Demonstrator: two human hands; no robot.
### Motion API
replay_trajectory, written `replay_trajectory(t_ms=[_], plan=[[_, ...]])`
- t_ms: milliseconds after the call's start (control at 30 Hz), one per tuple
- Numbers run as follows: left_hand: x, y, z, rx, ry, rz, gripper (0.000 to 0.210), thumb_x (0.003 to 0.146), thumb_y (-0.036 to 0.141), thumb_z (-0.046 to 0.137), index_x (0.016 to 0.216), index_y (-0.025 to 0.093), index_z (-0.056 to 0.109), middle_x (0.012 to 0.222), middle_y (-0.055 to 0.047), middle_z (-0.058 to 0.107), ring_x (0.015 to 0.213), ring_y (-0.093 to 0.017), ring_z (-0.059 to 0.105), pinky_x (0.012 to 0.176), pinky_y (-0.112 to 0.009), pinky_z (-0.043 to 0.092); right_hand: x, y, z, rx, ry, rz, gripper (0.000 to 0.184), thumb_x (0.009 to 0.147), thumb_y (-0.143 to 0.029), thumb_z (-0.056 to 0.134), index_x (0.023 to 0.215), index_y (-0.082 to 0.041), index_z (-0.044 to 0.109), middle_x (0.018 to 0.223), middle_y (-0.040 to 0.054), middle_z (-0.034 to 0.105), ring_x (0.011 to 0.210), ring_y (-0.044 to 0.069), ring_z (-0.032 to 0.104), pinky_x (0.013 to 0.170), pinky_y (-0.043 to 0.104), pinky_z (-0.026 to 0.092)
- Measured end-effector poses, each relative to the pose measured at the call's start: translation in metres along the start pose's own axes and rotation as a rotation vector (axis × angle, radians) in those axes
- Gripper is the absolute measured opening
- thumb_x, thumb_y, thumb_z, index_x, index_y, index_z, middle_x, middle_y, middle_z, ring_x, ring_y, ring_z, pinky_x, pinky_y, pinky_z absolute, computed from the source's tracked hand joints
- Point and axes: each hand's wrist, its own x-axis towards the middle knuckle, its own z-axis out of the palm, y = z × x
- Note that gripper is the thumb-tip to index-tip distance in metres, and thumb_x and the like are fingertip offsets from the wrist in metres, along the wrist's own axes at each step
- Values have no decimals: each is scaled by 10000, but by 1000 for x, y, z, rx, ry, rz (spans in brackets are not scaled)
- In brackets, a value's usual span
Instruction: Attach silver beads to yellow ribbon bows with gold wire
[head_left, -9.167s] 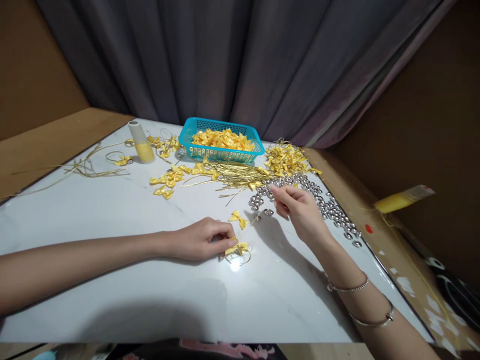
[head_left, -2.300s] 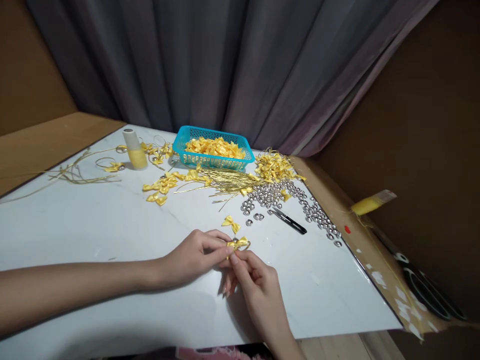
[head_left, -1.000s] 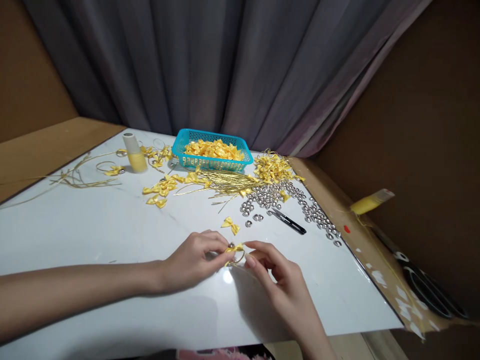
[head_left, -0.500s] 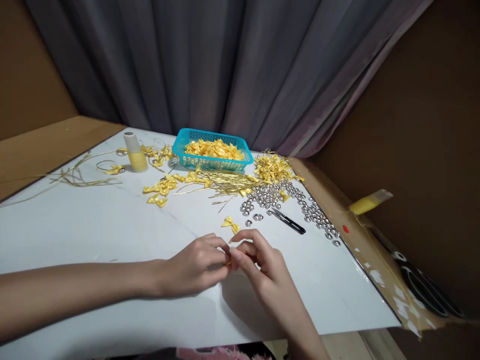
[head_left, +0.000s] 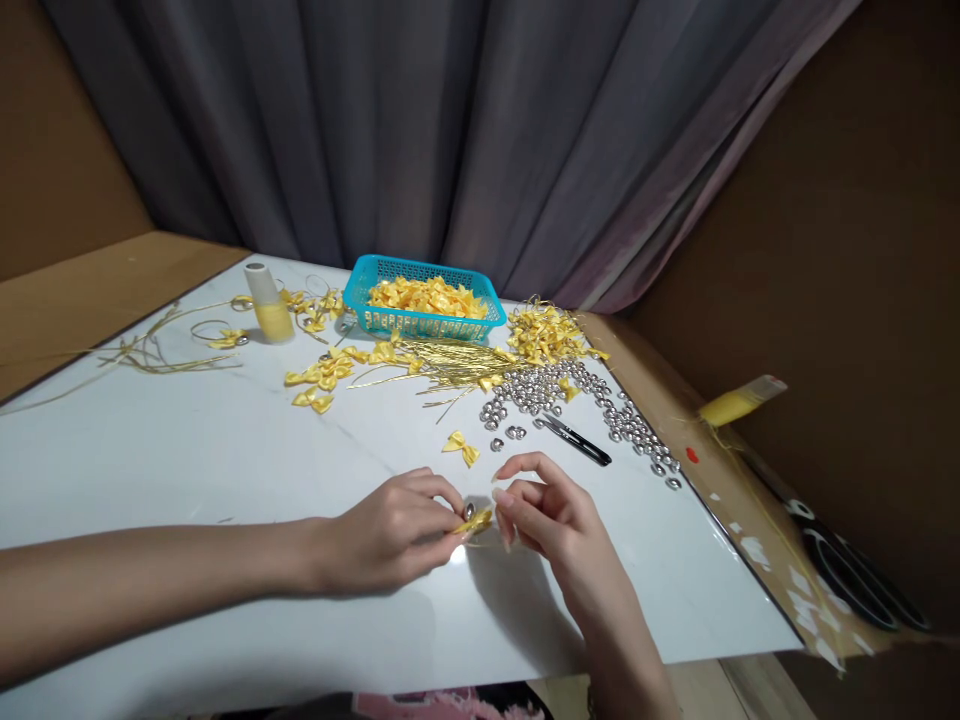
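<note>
Fastening yellow bow (head_left: pixel 479 521), seemingly, at frame's lower centre; our left grip (head_left: pixel 405 520) clamped it, right grip (head_left: pixel 559 520) looked parted beside it; next move likely needed right pinch.

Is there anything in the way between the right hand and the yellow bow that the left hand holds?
Nothing that I can see: just a narrow gap between the right hand and the yellow bow. The silver bead is by the left hand, outside that gap.

Head view: I note my left hand (head_left: pixel 401 528) pinching a yellow bow (head_left: pixel 477 521), a silver bead (head_left: pixel 470 510) beside it. My right hand (head_left: pixel 559 522), fingers curled, is near. Black snips (head_left: pixel 577 441) lie beyond.
</note>
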Motion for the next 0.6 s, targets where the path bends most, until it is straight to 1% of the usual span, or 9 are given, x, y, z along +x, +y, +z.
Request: replay_trajectory(t_ms=[100, 200, 300, 367, 433, 533, 600], plan=[[0, -1, 0, 5, 17, -17, 185, 869, 100, 493, 775, 108, 652, 731, -86, 656, 788, -167, 611, 683, -289, 492, -4, 0, -5, -72, -37, 28, 131, 767, -265, 537, 838, -196, 451, 469, -76, 460, 475, 90, 361, 499, 227, 259], [0, -2, 1, 18, 43, -56, 200, 869, 123, 502, 745, 116, 658, 756, -90, 654, 758, -158, 608, 679, -283, 494, -10, -2, -10, -150, -118, 62, 109, 768, -261, 505, 810, -203, 422, 469, -75, 456, 458, 92, 363, 482, 230, 259], [0, -2, 2, 17, 46, -70, 196, 868, 129, 505, 754, 107, 663, 766, -95, 652, 747, -157, 610, 678, -279, 494, -14, -1, -11, -248, -194, 67, 117, 774, -247, 485, 858, -206, 414, 491, -72, 465, 458, 99, 369, 473, 232, 269], [1, -2, 1, 18, 49, -79, 195, 866, 128, 505, 758, 98, 665, 763, -97, 651, 748, -159, 614, 676, -278, 494, -15, 0, -11, -336, -222, 58, 121, 777, -236, 474, 883, -202, 429, 502, -68, 465, 468, 105, 372, 475, 236, 277], [2, -2, 1, 18, 59, -91, 199, 865, 133, 508, 746, 101, 663, 755, -92, 651, 739, -157, 614, 673, -276, 495, -17, 0, -11, -444, -234, 30, 41, 788, -229, 450, 809, -195, 460, 519, -50, 466, 491, 107, 375, 489, 243, 281], [2, -2, 1, 7, 66, -97, 203, 869, 145, 511, 733, 112, 658, 744, -80, 649, 734, -151, 610, 678, -273, 495, -19, 1, -10, -592, -233, -26, 140, 789, -185, 422, 652, -187, 454, 535, -34, 452, 514, 101, 362, 499, 243, 271], [3, -2, 1, -2, 57, -101, 198, 868, 147, 513, 739, 110, 659, 743, -82, 645, 737, -151, 609, 682, -272, 495, -21, 0, -7, -653, -230, -63, 146, 760, -127, 418, 632, -184, 457, 533, -41, 429, 514, 94, 347, 495, 236, 262]])
